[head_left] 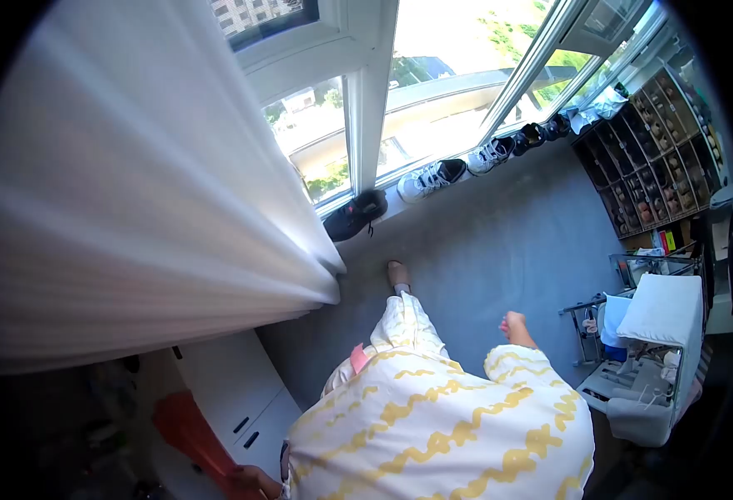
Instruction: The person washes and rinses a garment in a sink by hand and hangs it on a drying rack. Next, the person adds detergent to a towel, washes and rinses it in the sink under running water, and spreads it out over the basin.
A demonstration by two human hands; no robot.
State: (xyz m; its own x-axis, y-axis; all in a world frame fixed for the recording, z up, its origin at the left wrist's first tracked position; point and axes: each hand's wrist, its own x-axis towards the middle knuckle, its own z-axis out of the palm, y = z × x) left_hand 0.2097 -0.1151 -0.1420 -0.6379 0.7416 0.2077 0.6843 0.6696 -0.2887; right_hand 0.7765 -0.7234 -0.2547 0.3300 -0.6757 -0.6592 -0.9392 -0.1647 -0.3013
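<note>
My left hand (254, 482) is low at the bottom edge, its fingers closed on the lower end of a long red, limp item (190, 429) that looks like a bag or cloth. This item hangs out to the left, beside a white cabinet (225, 392) with dark handles. On the other side, my right hand (514, 325) is held out over the grey floor with its fingers curled in, and nothing shows in it. White clothing with yellow wavy marks (441, 417) covers my body. One foot in a beige slipper (397, 273) points toward the windows.
A white curtain (150, 183) hangs on the left. Shoes (433, 179) line the sill below the windows. At the right are a compartmented shelf (658, 154) and a metal-framed stand (600, 321) near a white-covered chair-like piece (662, 308). Grey floor (492, 242) lies between.
</note>
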